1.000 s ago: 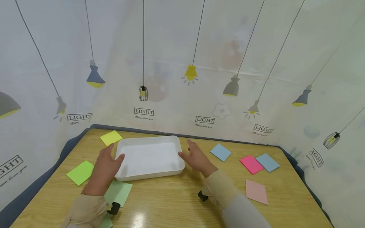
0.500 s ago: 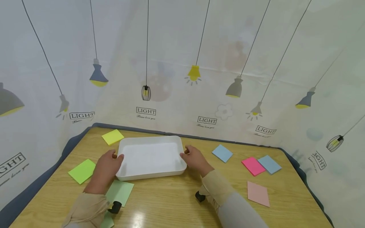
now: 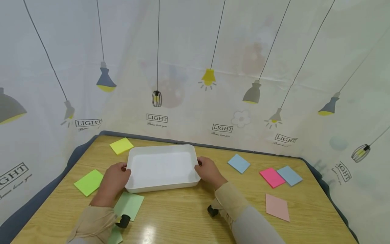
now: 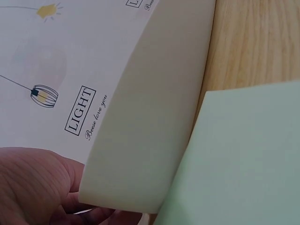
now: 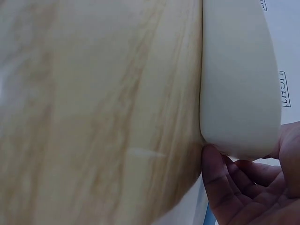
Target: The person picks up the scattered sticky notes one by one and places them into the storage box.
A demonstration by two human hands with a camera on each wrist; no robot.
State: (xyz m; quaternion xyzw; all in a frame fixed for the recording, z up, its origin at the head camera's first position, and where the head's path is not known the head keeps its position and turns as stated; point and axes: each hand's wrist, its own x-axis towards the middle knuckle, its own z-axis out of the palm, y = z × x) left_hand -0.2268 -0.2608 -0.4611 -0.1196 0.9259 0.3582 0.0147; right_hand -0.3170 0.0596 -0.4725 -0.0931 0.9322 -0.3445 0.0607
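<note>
A white rectangular tray [image 3: 163, 167] with rounded corners lies on the wooden table, with nothing inside it. At its left short side my left hand [image 3: 114, 181] grips the wall, thumb on the rim and fingers curled outside. My right hand [image 3: 211, 173] holds the opposite short side the same way. In the left wrist view the tray's outer wall [image 4: 150, 108] stands beside a pale green sticky note [image 4: 243, 150]. The right wrist view has the right-hand fingers [image 5: 218, 176] bent at the tray's lower corner, against the tabletop.
Sticky notes lie around the tray: yellow [image 3: 121, 145] and lime [image 3: 88, 182] at left, blue [image 3: 239, 163], hot pink [image 3: 272, 177], another blue [image 3: 289, 175] and light pink [image 3: 277, 207] at right. A lamp-print curtain [image 3: 182, 51] stands behind the table [image 3: 170, 217].
Both hands have closed in from the tray's sides, their spread fingers curling until they grip its short walls. The tray and notes stay about where they were, with a slight camera shift.
</note>
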